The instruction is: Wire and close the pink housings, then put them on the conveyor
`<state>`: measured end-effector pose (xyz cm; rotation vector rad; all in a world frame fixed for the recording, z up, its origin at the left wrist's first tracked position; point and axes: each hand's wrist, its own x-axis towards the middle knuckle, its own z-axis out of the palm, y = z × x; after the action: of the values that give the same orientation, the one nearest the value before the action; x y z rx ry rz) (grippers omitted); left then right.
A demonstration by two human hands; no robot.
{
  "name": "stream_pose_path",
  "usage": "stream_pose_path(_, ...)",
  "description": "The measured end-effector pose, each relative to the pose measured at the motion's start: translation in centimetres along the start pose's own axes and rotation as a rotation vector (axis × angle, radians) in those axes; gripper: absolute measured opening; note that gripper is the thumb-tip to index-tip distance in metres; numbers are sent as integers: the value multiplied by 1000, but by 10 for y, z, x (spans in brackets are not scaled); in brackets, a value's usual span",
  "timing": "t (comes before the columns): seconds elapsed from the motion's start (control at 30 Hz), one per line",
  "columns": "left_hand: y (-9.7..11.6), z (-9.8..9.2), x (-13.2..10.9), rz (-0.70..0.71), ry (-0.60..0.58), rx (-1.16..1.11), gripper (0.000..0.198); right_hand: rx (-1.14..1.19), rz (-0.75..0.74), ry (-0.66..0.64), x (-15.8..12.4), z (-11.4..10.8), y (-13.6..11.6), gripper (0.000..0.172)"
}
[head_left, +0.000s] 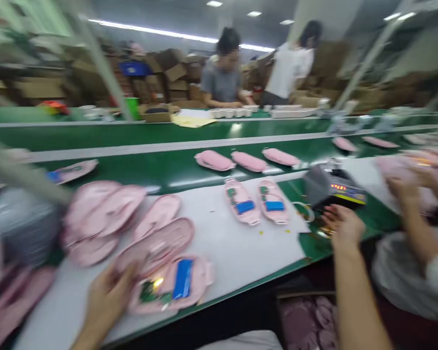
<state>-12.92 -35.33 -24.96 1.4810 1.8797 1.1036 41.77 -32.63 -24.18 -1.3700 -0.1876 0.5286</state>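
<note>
My left hand [111, 294] is closed on the near end of a pink plastic shell [168, 243], which is tilted over another open pink shell [195, 294]. That lower shell holds a blue block [183, 278] and a green circuit board [149, 293] with a glowing yellow light. My right hand [345, 226] is at the front of a dark machine [319, 187] with a red digital display. Its fingers are curled together; blur hides whether anything small is between them. Two open pink shells with blue blocks [245, 206] lie on the white sheet.
Empty pink shells [105, 209] are piled at the left. Closed pink cases [213, 160] line the green belt [160, 167]. A co-worker's hands [405, 189] are at the right. A box of pink parts [308, 323] stands below the table edge. Two people work across the line.
</note>
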Motion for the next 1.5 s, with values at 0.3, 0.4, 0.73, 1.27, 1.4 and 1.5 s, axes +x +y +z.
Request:
stream_pose_path(0.3,8,11,-15,-39,-188,-553,35,-564,-932,-1630,-257,164,-5,25)
stream_pose_path(0.4,3,13,-19,-27,-231,-684,35,-853,-1325,-1907,-306,208,21,24)
stream_pose_path(0.73,-10,20,-23,-17,-174,-744,14,-1225,-1686,-1723,-328,217,49,25)
stream_pose_path(1.27,-1,-22,-33,670,-444,-135,35,-750,-1578,-1564,-296,123,39,11)
stream_pose_path(1.4,27,-66,-4,754,-773,328,66,-1013,-1337,-1644,-304,105,67,89)
stream_pose_path(1.5,62,-65,44,732,-700,466,45,-1013,-1188,-1701,-291,100,70,94)
